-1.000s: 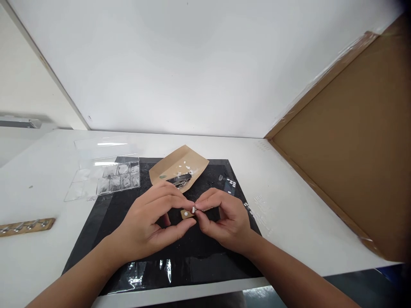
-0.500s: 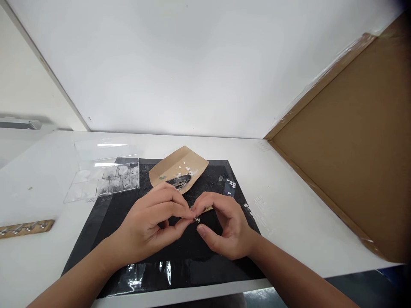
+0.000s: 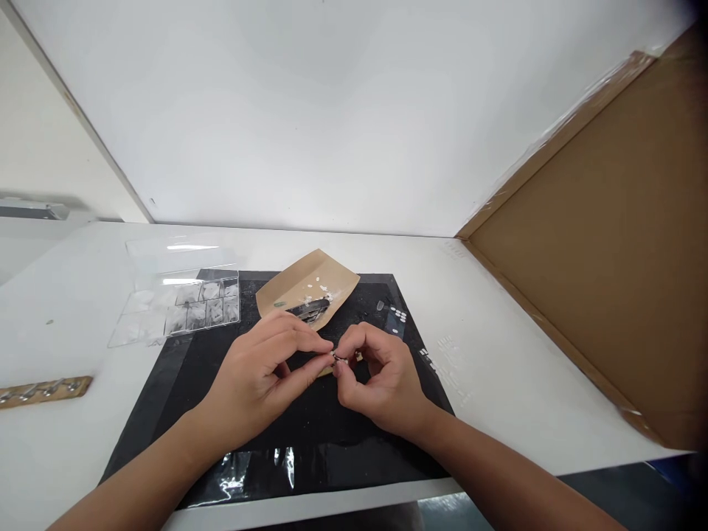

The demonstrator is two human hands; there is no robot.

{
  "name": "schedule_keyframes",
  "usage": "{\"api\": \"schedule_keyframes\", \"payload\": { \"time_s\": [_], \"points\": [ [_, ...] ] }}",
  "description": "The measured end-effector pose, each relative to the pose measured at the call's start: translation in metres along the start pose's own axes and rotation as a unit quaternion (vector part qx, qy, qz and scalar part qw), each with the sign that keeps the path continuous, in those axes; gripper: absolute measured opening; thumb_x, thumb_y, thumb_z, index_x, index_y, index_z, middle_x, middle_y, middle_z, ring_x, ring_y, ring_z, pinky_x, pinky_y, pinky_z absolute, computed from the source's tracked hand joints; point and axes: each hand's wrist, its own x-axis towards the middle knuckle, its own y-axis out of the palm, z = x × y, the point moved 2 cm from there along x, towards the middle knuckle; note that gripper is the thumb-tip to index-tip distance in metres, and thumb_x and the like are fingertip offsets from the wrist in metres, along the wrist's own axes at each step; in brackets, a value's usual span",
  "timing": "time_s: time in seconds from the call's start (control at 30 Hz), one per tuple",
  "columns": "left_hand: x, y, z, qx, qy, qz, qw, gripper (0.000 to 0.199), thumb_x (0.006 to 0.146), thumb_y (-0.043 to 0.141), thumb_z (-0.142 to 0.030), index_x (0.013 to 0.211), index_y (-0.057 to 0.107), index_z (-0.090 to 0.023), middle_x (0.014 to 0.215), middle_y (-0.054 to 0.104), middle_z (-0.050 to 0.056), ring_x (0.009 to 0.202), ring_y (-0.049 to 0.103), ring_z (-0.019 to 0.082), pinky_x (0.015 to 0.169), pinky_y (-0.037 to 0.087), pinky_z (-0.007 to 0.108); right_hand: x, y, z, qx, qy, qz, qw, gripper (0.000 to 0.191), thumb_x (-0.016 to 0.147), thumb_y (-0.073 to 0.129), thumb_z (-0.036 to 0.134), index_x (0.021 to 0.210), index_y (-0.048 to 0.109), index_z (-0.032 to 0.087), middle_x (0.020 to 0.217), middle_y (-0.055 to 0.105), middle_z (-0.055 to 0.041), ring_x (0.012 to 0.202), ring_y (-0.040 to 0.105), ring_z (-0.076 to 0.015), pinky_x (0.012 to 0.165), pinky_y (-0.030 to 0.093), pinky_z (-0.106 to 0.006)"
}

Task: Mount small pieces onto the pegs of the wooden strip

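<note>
White tabletop, backed by a white wall panel and bounded at the right by a cardboard panel, bears a black mat with a glossy front margin. Over the middle of the mat, the left hand and right hand meet tip to tip, each closed in a pinch on a small metal piece between them; the fingers obscure most of its form. Beneath and beside the fingertips shows a tan piece, largely concealed; whether it is held cannot be told.

Just behind the hands, a brown paper tray contains white fragments, a green oval and a dark tool; the left hand's fingers cover part of its near edge. Right of the tray lie a clear oval piece and a dark card bearing white ovals. Farther right, small white tabs rest at the mat's edge, near translucent strips on the tabletop.

At left, overlapping the mat's rear corner, a clear compartment case stands with its lid open toward the wall; its cells hold translucent and whitish pieces, too small to distinguish. Well apart, at far left, lies a wooden strip carrying a row of metal fittings.
</note>
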Motion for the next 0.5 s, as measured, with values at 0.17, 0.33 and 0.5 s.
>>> {"api": "schedule_keyframes", "payload": {
  "time_s": [0.17,0.33,0.5],
  "points": [
    [-0.0012,0.0039,-0.0031,-0.016,-0.02,0.01,1.0,0.013,0.093,0.073,-0.016,0.104,0.078,-0.021,0.096,0.075,0.008,0.091,0.071,0.018,0.048,0.054,0.014,-0.0005,0.0012,0.001,-0.02,-0.034,-0.054,0.998,0.017,0.069,0.067,0.009,0.073,0.054,0.021,0.067,0.056,0.0053,0.057,0.053,-0.0089,0.05,0.045,-0.02],
    [0.0006,0.0069,-0.0068,-0.01,-0.049,0.001,0.999,0.013,0.09,0.072,-0.014,0.098,0.079,-0.021,0.093,0.075,0.007,0.083,0.072,0.016,0.044,0.053,0.013,-0.002,0.0006,0.0047,-0.053,-0.034,-0.058,0.996,0.015,0.07,0.066,0.011,0.071,0.054,0.02,0.066,0.056,0.0057,0.053,0.053,-0.0073,0.049,0.042,-0.019],
    [0.0013,0.0094,-0.0079,-0.001,-0.081,-0.003,0.997,0.013,0.085,0.072,-0.012,0.091,0.079,-0.02,0.091,0.074,0.005,0.078,0.07,0.015,0.044,0.055,0.013,-0.0034,0.0009,0.0089,-0.106,0.004,-0.033,0.994,0.013,0.074,0.067,0.015,0.069,0.056,0.02,0.062,0.057,0.0056,0.049,0.052,-0.0072,0.047,0.041,-0.019]
  ]
}}
